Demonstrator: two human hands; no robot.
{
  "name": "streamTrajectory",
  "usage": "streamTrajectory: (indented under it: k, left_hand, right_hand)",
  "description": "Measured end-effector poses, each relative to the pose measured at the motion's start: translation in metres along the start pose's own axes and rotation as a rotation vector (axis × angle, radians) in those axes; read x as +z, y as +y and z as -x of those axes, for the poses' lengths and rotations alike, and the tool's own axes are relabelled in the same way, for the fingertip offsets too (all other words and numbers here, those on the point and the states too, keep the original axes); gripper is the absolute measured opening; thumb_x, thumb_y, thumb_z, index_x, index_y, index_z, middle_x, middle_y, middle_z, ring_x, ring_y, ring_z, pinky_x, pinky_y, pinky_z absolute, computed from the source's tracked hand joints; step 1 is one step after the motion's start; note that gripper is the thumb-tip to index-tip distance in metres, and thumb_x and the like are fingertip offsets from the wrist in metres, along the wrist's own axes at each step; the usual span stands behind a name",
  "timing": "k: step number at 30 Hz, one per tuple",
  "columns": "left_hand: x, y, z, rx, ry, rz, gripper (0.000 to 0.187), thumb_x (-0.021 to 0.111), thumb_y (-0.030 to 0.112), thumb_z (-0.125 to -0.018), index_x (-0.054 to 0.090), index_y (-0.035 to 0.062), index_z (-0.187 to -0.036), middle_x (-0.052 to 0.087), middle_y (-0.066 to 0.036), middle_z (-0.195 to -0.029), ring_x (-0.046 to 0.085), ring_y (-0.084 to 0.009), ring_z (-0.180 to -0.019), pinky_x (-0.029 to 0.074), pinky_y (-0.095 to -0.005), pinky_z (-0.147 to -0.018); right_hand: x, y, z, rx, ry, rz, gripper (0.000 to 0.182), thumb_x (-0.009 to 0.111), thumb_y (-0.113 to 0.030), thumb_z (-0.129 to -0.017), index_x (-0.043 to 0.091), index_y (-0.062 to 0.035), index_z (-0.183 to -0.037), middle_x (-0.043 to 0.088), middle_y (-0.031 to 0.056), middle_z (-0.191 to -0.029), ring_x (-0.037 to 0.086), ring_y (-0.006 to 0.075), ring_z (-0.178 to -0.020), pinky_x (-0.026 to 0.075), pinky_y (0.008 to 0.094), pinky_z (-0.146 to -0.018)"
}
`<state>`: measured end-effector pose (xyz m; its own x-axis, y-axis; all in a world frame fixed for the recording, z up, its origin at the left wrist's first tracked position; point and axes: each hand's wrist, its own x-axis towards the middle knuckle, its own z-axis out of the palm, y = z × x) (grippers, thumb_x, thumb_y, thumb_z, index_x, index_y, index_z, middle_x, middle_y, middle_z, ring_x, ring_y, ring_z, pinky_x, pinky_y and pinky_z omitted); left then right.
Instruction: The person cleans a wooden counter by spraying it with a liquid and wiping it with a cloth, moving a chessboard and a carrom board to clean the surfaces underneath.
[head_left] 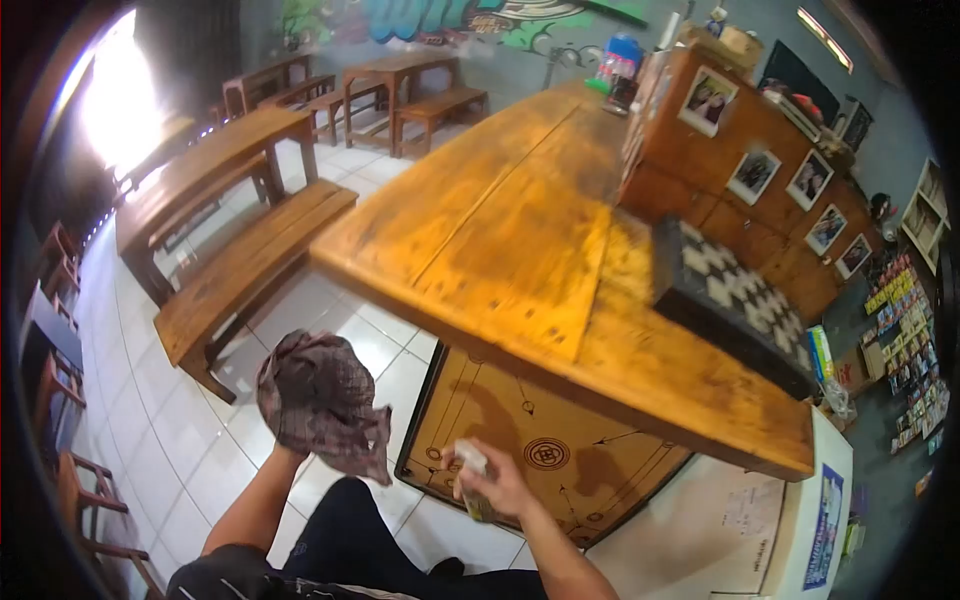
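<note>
My left hand [290,447] is mostly hidden behind a crumpled dark plaid cloth [322,400], which it holds up over the floor. My right hand [507,489] is wrapped round a small spray bottle [478,497] with a white spray head and yellowish-green contents. Both hands are apart from the wooden counter top [480,240] in front of me, which has a glossy orange-brown surface. Behind the right hand, below the counter's edge, a carrom board [500,390] with black line markings leans upright.
A checkered board box [735,290] lies on the counter's right side, by a wooden partition [690,150] with photos. Bottles [618,65] stand at the far end. Benches [255,265] and tables [215,150] fill the left. Hanging sachets [900,345] are at right.
</note>
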<state>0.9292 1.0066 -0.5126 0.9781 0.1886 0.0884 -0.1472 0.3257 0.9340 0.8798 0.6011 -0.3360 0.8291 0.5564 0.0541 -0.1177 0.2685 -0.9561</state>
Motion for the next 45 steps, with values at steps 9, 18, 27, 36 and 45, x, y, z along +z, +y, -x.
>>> streamTrajectory:
  k: [9, 18, 27, 36, 45]
  left_hand:
    - [0.068, 0.170, 0.061, -0.136, -0.313, -0.091, 0.052, 0.040, 0.043, -0.097, 0.046, 0.0022, -0.128, 0.056, -0.012, -0.122, 0.053, -0.0251, -0.108, 0.045, -0.0380, -0.095]
    - [0.184, 0.323, 0.085, -0.283, -0.508, -0.175, 0.055, 0.045, 0.043, -0.096, 0.040, 0.0034, -0.134, 0.052, -0.013, -0.127, 0.051, -0.0261, -0.115, 0.043, -0.0388, -0.098]
    - [0.160, 0.397, 0.043, -0.282, -0.730, -0.169, 0.061, 0.049, 0.043, -0.094, 0.034, 0.0046, -0.140, 0.048, -0.013, -0.133, 0.048, -0.0271, -0.122, 0.041, -0.0395, -0.102]
    - [0.078, 0.474, -0.008, -0.147, -0.757, -0.063, 0.058, 0.054, 0.034, -0.096, 0.034, 0.0042, -0.142, 0.046, -0.010, -0.137, 0.047, -0.0235, -0.124, 0.039, -0.0386, -0.104]
    - [0.069, 0.482, -0.052, -0.218, -0.554, -0.336, 0.052, 0.053, 0.024, -0.094, 0.036, 0.0000, -0.136, 0.049, -0.013, -0.128, 0.048, -0.0247, -0.118, 0.036, -0.0359, -0.102]
  right_hand:
    - [0.067, -0.125, 0.107, -0.033, 0.461, -0.161, 0.048, 0.058, -0.031, -0.095, 0.048, 0.0038, -0.127, 0.059, 0.0189, -0.103, 0.065, 0.0257, -0.071, 0.053, 0.0350, -0.064]
    - [0.112, -0.231, 0.138, 0.244, 0.534, 0.201, 0.039, 0.071, -0.015, -0.086, 0.058, -0.0025, -0.121, 0.064, 0.0060, -0.096, 0.060, 0.0122, -0.077, 0.049, 0.0262, -0.069]
    - [0.204, -0.288, -0.004, -0.037, 0.540, 0.507, 0.057, 0.085, -0.015, -0.070, 0.056, -0.0071, -0.118, 0.062, 0.0096, -0.115, 0.063, 0.0165, -0.092, 0.051, 0.0280, -0.074]
    - [0.351, -0.251, -0.181, -0.106, 0.458, 0.435, 0.061, 0.079, -0.004, -0.063, 0.053, -0.0037, -0.118, 0.065, 0.0074, -0.101, 0.064, 0.0151, -0.090, 0.049, 0.0278, -0.085]
    - [0.372, -0.249, -0.210, -0.158, 0.479, 0.181, 0.072, 0.080, -0.006, -0.067, 0.043, -0.0053, -0.129, 0.057, 0.0101, -0.116, 0.056, 0.0150, -0.109, 0.043, 0.0285, -0.093]
